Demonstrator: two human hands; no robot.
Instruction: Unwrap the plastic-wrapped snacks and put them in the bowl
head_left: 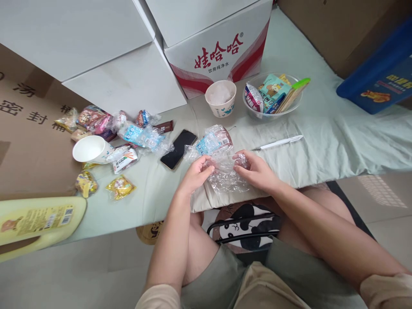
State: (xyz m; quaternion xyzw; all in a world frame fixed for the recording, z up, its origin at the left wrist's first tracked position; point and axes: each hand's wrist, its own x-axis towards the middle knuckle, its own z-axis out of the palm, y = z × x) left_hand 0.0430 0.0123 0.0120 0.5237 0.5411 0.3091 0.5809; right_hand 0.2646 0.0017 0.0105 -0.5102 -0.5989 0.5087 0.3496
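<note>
A crinkled sheet of clear bubble wrap [227, 174] is stretched between my two hands at the table's near edge. My left hand [197, 174] pinches its left side between thumb and fingers. On the opposite side, my right hand [255, 171] grips the wrap the same way. Just beyond it lies a packet with blue and brown printing [214, 140], partly under clear plastic. A black phone [178, 149] rests to the left of this packet. To the right, a white pen-like tool [279, 143] with a thin tip lies on the cloth.
Wrapped snacks [96, 120] pile up at the left around a tipped paper cup [92, 150]. Farther back stand another paper cup [220, 99] with clear plastic inside and a clear bowl [298, 107] of packets and sticks. White cartons [128, 81] and a blue container [376, 73] border the table.
</note>
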